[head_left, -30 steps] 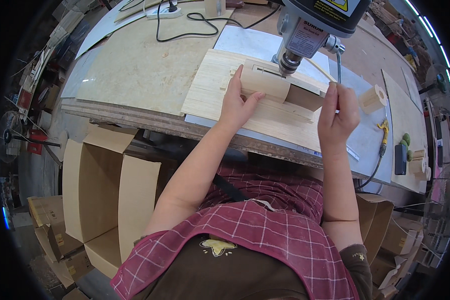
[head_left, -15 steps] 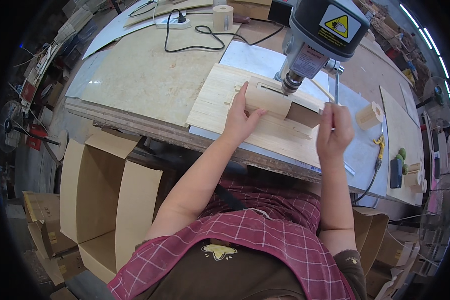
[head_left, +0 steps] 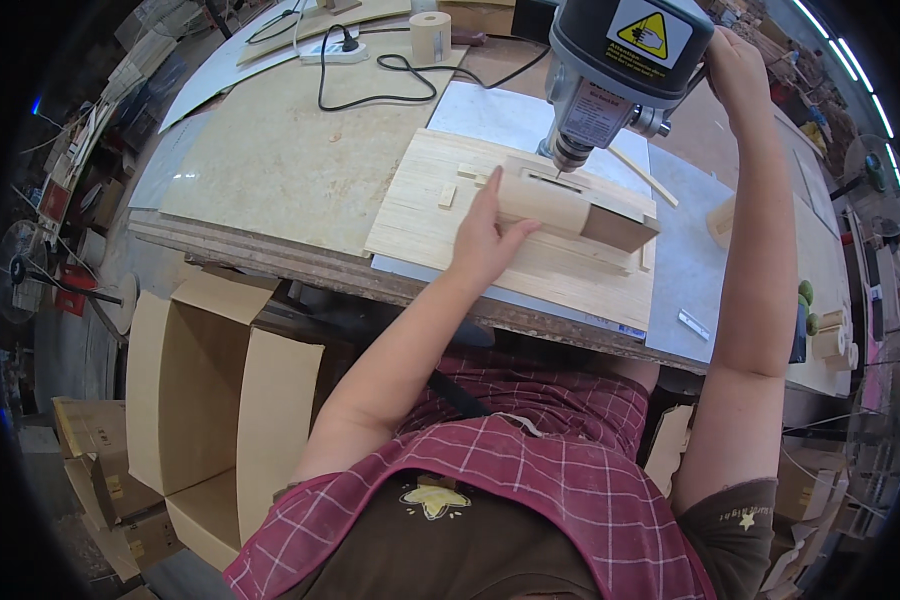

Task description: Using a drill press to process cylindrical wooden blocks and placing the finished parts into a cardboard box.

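Observation:
My left hand (head_left: 488, 232) is closed around the left end of a pale wooden cylinder (head_left: 550, 205), thumb on the near side, fingers over the far side. A slot runs along its top. From its right end juts a brownish block (head_left: 618, 228). Beneath lies a pale wooden board (head_left: 420, 225) with small wood strips. Above the slot hangs the chuck (head_left: 570, 155) of a drill press (head_left: 625, 50), a thin bit showing below it. Raised beside the drill head, my right hand (head_left: 738, 78) is closed on the feed lever, mostly hidden by hand and housing.
A power strip (head_left: 333, 50) with a black cord lies at the back left, near another wooden cylinder (head_left: 430, 38). Several more cylinders (head_left: 832, 340) stand at the right edge. A small silvery tool (head_left: 692, 324) lies near the front edge. Below left, a cardboard box (head_left: 195, 400) gapes open.
My right hand has swung up and away with the lever, from beside the block to beside the drill head. The chuck has risen and the bit shows. My left hand keeps its hold.

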Available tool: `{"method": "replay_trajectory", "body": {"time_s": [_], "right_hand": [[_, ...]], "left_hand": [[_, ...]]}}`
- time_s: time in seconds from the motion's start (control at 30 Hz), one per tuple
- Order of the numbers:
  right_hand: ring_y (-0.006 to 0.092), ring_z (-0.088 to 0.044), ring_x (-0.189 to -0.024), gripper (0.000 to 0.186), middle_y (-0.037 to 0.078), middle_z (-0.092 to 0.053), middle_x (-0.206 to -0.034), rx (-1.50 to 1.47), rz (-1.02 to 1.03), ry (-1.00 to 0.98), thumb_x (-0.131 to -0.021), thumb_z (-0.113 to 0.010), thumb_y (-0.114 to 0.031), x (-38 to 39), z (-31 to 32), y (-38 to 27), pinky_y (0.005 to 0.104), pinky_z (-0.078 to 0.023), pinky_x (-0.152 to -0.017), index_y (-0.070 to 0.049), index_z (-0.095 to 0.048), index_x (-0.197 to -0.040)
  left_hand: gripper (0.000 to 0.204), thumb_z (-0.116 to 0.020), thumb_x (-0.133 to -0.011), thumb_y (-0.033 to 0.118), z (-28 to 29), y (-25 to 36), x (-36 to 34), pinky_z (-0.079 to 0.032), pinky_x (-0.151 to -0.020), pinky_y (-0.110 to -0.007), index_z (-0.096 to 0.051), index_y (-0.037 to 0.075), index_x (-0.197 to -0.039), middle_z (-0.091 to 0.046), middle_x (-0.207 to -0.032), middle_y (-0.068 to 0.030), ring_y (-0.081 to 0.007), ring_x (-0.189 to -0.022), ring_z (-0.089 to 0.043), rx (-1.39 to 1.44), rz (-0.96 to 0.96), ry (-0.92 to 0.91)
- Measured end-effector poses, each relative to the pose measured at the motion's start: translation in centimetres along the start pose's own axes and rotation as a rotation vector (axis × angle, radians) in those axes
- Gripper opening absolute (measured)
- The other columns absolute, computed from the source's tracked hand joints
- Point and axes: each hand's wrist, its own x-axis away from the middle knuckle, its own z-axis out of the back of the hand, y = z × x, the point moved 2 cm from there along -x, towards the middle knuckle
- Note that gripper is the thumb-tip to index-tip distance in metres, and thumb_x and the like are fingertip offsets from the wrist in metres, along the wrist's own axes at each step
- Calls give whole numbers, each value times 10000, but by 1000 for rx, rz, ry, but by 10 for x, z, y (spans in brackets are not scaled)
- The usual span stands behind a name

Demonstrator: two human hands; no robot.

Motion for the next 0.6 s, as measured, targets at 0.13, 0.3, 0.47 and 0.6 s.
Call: {"method": "replay_trajectory", "body": {"time_s": [0.13,0.3,0.47,0.6], "right_hand": [[101,-415,-571,381,20,-500,-612,-28,1,42,-808,-449,-344,4,-6,-7,233,-320,-533,9,-591,-777],[99,-427,-581,372,21,-507,-627,-16,40,39,-813,-454,-341,16,4,-19,220,-326,-545,5,-588,-781],[92,-435,-594,347,23,-503,-627,135,201,88,-834,-464,-321,75,10,-61,215,-341,-564,5,-571,-783],[193,-425,-481,205,122,-447,-556,72,288,246,-810,-523,-191,131,5,-77,276,-359,-479,-10,-517,-714]], "left_hand": [[789,-660,-717,250,-8,7,3,-424,-817,-354,-203,19,-1318,-446,-1150,-207,-333,-1017,-487,-73,-15,-21],[797,-660,-717,260,-9,11,3,-428,-807,-351,-196,23,-1321,-452,-1142,-202,-328,-1010,-490,-74,-15,-29],[793,-661,-717,258,-7,6,6,-434,-791,-348,-202,23,-1319,-458,-1132,-194,-323,-997,-497,-103,-36,3],[793,-663,-714,253,-9,11,5,-440,-771,-345,-204,22,-1318,-466,-1111,-186,-316,-968,-509,-59,-12,-15]]}}
